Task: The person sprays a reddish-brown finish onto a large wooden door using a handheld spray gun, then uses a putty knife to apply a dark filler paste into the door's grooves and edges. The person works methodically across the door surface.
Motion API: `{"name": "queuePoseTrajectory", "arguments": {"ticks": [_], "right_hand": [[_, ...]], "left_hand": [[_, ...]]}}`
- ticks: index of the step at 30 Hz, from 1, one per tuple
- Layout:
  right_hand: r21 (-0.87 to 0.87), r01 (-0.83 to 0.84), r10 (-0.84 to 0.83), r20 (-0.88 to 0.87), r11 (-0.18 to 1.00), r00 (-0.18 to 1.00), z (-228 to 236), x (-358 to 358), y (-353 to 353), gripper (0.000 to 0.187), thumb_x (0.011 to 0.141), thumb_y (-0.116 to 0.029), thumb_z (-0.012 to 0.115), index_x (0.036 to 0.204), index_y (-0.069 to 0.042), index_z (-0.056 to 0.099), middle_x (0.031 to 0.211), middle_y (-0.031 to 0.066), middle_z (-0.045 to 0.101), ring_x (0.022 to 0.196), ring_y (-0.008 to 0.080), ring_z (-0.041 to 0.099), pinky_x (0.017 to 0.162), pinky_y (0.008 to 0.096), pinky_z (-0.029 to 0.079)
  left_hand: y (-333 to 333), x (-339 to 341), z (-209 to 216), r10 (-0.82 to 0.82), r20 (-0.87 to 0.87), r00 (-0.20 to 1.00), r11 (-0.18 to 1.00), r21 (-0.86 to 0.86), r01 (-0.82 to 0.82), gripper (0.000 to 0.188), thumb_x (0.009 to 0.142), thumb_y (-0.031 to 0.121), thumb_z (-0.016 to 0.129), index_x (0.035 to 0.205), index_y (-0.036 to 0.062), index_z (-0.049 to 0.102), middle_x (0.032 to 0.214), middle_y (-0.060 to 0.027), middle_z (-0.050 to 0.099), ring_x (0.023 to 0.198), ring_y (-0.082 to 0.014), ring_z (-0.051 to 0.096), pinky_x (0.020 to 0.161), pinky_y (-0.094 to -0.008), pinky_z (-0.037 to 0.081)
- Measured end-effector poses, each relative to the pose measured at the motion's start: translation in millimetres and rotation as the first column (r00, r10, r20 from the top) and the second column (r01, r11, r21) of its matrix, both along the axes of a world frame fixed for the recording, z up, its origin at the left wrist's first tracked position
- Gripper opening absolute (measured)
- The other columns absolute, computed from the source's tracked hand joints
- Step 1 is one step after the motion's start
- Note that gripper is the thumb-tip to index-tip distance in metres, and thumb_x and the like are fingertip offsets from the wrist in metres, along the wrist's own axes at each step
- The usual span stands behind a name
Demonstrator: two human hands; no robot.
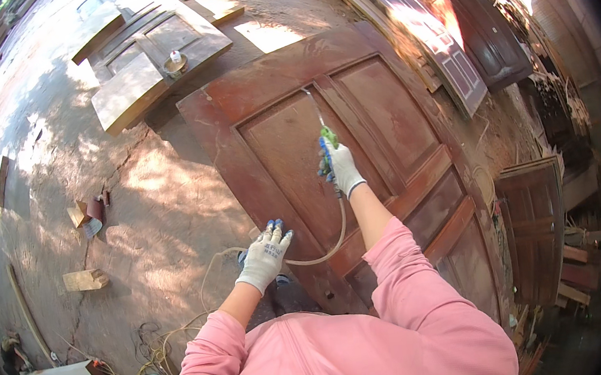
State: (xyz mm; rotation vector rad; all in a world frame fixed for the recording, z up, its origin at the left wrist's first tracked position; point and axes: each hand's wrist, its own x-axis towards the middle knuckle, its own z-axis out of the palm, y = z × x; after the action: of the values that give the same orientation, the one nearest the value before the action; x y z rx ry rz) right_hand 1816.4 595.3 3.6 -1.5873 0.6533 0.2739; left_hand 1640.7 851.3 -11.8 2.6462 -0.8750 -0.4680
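Note:
A reddish-brown panelled wooden door lies flat in front of me, dusty over its recessed panels. My right hand, in a white glove with blue fingertips, is closed around a green air blow gun. The gun's thin metal nozzle points away from me, its tip by the upper corner of the left panel. From its handle a pale hose loops back over the door toward my left side. My left hand, gloved alike, rests with fingers stretched out on the door's left edge.
Another panelled door lies at the far left, bearing a small bowl. Several doors lean at the right, above a dark stack. On the ground to the left are a wood block and tangled cords.

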Motion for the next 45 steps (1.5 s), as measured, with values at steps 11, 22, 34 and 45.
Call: {"name": "queuePoseTrajectory", "arguments": {"ticks": [11,22,34,45], "right_hand": [[-0.024,0.116,-0.117,-0.065,0.993,0.991,4,-58,-50,0.048,0.097,-0.056,0.065,0.090,-0.009,0.061,0.059,0.0041,0.058,0.042,0.0195,0.059,0.034,0.0298,0.041],[0.102,0.250,-0.238,-0.114,0.963,0.964,17,-192,-92,0.046,0.099,-0.055,0.063,0.094,-0.009,0.061,0.059,0.0029,0.059,0.043,0.0177,0.059,0.034,0.0278,0.040],[0.119,0.074,-0.044,-0.230,0.990,0.972,51,-328,-128,0.043,0.101,-0.051,0.062,0.094,-0.009,0.060,0.060,0.0021,0.058,0.041,0.0143,0.055,0.034,0.0266,0.039],[0.042,0.099,-0.090,-0.180,0.994,0.980,66,-373,-122,0.046,0.101,-0.051,0.061,0.099,-0.005,0.061,0.063,0.0036,0.060,0.044,0.0122,0.056,0.035,0.0270,0.038]], "left_hand": [[4,-1,8,-0.008,-0.005,1.000,1.000,-0.029,0.008,0.054,0.090,0.012,0.060,0.143,0.0090,0.056,0.156,-0.0239,0.045,0.146,-0.0363,0.044,0.119,-0.0435,0.038],[36,-96,23,0.209,0.047,0.977,0.966,-0.163,-0.199,0.025,0.092,0.020,0.064,0.115,0.0117,0.069,0.103,-0.0078,0.073,0.096,-0.0270,0.070,0.087,-0.0424,0.053],[115,-171,-11,0.362,-0.228,0.904,0.928,0.179,-0.327,0.029,0.089,0.024,0.063,0.114,0.0133,0.072,0.105,-0.0105,0.074,0.104,-0.0318,0.069,0.093,-0.0444,0.051],[149,-219,-20,0.493,-0.255,0.832,0.861,0.285,-0.422,0.038,0.087,0.024,0.065,0.122,0.0099,0.073,0.110,-0.0154,0.074,0.104,-0.0326,0.071,0.092,-0.0426,0.055]]}}
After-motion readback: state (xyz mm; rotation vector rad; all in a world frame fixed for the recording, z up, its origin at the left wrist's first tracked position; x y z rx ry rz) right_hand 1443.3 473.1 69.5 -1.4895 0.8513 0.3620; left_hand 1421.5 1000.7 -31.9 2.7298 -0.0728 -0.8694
